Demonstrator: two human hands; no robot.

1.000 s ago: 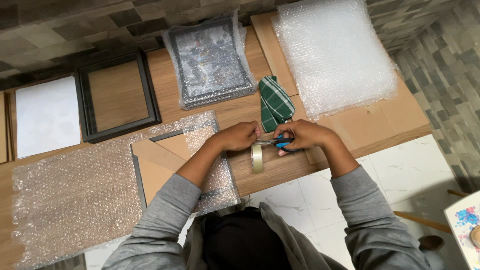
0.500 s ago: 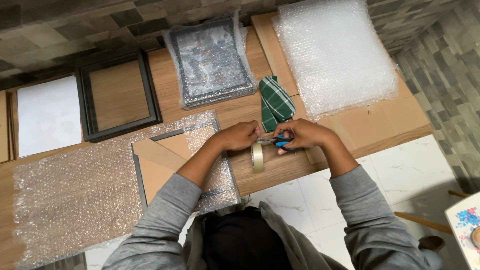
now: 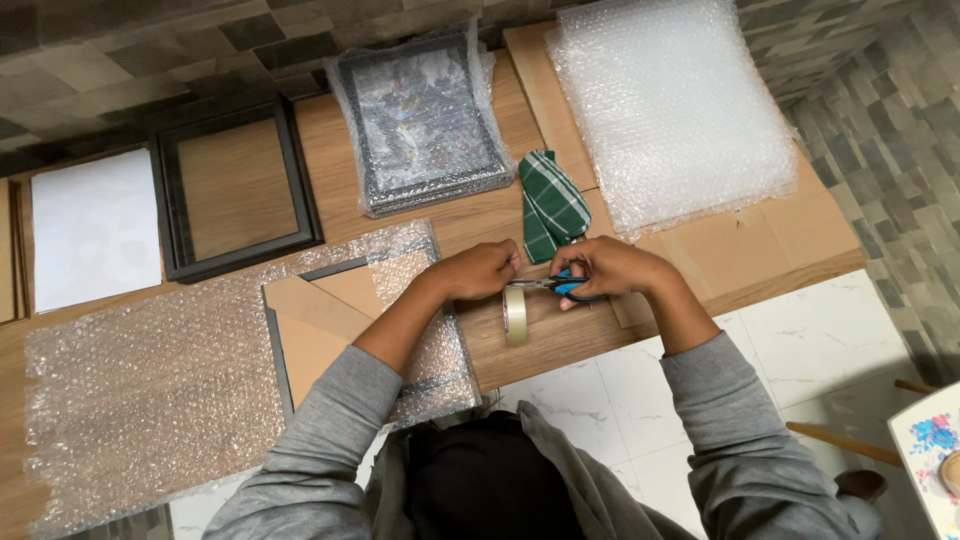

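right hand [image 3: 615,268]: scissors [image 3: 555,285]; left hand [image 3: 482,270]: tape roll [image 3: 515,315]

Left hand [image 3: 482,270] holding tape roll [image 3: 515,315], right hand [image 3: 612,268] gripping blue-handled scissors [image 3: 556,286]

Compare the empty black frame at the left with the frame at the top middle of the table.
The empty black frame is bare, with the wooden table showing through its opening; the top-middle frame is wrapped in clear plastic and filled by a dark picture. The empty frame has a plain smooth border; the wrapped frame looks greyer under its shiny cover. Both are rectangular and lie flat on the table.
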